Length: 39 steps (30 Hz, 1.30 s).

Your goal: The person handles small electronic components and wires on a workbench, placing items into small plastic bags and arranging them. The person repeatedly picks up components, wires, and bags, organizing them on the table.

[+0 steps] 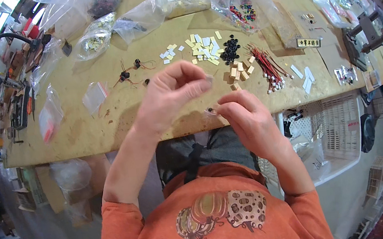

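Head view: a tan tabletop (72, 142) spreads before the person, and the clock directions below run from the point between the two hands. Below its front edge, at 4 o'clock, sits a white slatted crate (355, 145). A clear plastic tub (185, 4) of pale pieces stands at 12 o'clock on the far side, with a clear bag (240, 7) of multicoloured parts beside it at 1 o'clock. The left hand (168, 96) is raised over the tabletop, at 10 o'clock from the right hand (248, 112), which is low by the front edge. Toward 2 o'clock a bundle of red wires (264, 63) with white ends lies fanned out. Yellow and white flat pieces (206, 48) are scattered at 12 o'clock, black round parts (229, 49) are heaped at 1, and tan blocks (240, 70) lie at 2. Smallest are the held things. The right grip is pinched on a small dark part (210, 110) over the tabletop's front edge; the left grip has thumb and fingertips together on a small greyish piece (209, 78), too blurred to identify, at 12 o'clock from the dark part.
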### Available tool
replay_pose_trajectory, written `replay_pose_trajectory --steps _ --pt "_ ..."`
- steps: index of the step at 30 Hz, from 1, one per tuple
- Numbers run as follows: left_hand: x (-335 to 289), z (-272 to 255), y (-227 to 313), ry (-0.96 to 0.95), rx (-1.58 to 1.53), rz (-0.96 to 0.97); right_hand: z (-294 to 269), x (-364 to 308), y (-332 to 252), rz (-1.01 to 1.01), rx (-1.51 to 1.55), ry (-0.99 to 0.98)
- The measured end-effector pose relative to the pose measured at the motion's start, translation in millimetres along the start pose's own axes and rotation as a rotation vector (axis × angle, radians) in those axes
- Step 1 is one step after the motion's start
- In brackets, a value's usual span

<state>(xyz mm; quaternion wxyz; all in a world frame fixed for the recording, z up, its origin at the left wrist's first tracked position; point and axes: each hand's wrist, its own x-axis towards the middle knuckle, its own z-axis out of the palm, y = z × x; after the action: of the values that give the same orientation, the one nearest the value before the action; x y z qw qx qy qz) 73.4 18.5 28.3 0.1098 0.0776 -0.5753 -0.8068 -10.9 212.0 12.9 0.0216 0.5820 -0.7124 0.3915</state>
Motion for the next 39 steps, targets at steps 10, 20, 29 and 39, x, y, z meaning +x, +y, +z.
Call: replay_pose_trajectory --steps 10,20,29,39 --pt "-31.7 5.8 -19.7 0.086 0.129 0.025 8.2 6.0 -12.0 -0.017 0.026 0.002" --pt "-38.7 -0.3 -8.7 0.129 0.680 0.213 10.6 8.6 -7.3 -0.008 0.106 -0.019" --pt "-41.0 -92.2 -16.1 0.506 1.117 0.277 8.7 -7.5 -5.3 0.068 0.075 -0.049" --pt "-12.6 -100.0 -35.6 0.493 1.168 0.161 10.9 -1.1 -7.8 0.041 0.116 -0.062"
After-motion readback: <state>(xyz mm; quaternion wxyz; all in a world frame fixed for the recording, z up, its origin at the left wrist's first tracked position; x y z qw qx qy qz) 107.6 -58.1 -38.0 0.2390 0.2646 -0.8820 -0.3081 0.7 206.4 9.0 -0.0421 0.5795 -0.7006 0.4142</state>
